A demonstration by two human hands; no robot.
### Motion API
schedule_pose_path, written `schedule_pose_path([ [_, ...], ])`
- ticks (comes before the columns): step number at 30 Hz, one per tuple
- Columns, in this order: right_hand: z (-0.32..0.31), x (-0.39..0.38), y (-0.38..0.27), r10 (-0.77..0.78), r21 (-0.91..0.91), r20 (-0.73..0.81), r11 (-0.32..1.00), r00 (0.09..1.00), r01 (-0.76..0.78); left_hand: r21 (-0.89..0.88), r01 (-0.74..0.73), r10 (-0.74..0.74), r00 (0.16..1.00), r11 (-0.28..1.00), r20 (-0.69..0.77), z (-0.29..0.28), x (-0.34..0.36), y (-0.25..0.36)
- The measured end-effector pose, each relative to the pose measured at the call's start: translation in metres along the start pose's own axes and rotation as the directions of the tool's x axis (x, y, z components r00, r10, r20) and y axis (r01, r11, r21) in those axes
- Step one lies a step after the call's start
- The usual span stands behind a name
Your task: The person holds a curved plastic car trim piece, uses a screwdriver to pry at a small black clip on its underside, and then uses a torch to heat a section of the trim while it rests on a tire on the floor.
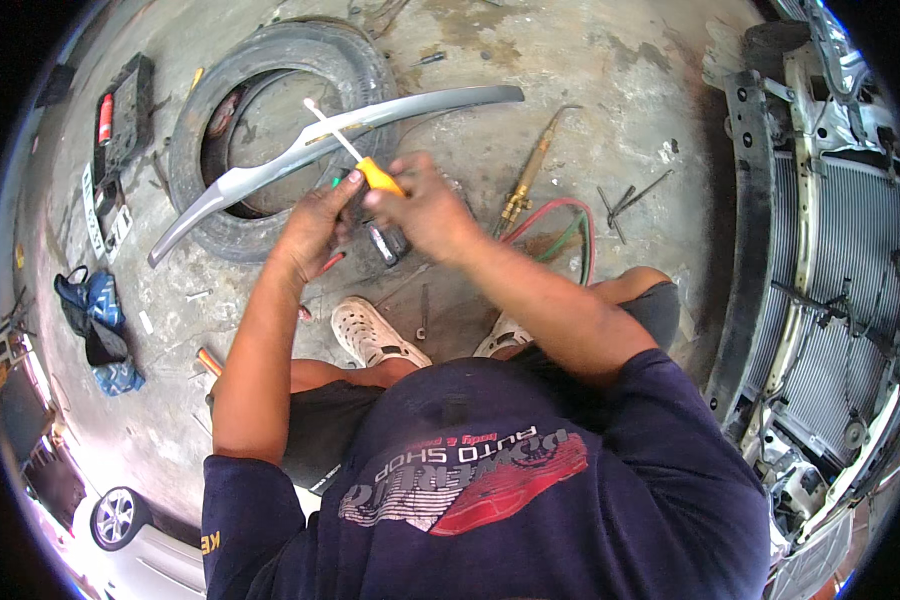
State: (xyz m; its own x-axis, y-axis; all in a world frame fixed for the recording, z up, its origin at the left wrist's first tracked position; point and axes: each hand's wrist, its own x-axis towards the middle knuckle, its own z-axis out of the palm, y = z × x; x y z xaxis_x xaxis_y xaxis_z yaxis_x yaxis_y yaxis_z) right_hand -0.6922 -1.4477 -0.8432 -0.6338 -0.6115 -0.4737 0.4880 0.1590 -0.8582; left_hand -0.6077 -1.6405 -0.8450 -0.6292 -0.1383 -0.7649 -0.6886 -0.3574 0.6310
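Note:
My right hand (420,210) grips the yellow handle of a screwdriver (378,175), whose shaft points up-left across a silver curved trim piece (238,180). My left hand (325,215) is just left of the handle, thumb near the shaft's base and fingers curled; whatever it holds is hard to make out, with a bit of green behind the thumb. The trim lies across a worn tyre (200,110). A black object (385,242) and a red-handled tool (332,264) lie below my hands.
A brass cutting torch (526,175) with red and green hoses and some hex keys (625,205) lie right. A car front with radiator (830,290) borders the right. A black case (130,110), blue-black bag (100,325) and white car (140,550) are left.

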Motion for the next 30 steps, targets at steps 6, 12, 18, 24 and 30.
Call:
schedule_pose_path([
  [6, 0.033, 0.0, 0.0, -0.088, -0.169, -0.051, 0.983, 0.995, 0.078, -0.145, -0.057, 0.042, 0.994, 0.988, -0.105, 0.027, -0.023, 0.002],
  [12, -0.024, 0.022, 0.017, 0.001, -0.126, 0.26, 0.991, 0.965, 0.033, -0.165, -0.274, 0.199, 0.908, 0.947, -0.368, 0.005, -0.059, 0.012],
  [18, -0.166, 0.082, 0.203, 0.06, -0.908, -0.417, -0.052, 0.907, -0.415, -0.134, -0.446, 0.304, 0.77, 0.885, -0.561, -0.008, -0.088, 0.035],
  [24, -0.212, 0.099, 0.273, -0.057, -0.718, -0.694, -0.021, 0.717, -0.696, -0.048, -0.415, 0.33, 0.783, 0.909, -0.527, -0.003, -0.087, 0.037],
  [30, -0.227, 0.09, 0.254, -0.065, -0.748, -0.663, 0.016, 0.746, -0.664, -0.144, -0.422, 0.304, 0.814, 0.895, -0.496, -0.008, -0.092, 0.037],
])
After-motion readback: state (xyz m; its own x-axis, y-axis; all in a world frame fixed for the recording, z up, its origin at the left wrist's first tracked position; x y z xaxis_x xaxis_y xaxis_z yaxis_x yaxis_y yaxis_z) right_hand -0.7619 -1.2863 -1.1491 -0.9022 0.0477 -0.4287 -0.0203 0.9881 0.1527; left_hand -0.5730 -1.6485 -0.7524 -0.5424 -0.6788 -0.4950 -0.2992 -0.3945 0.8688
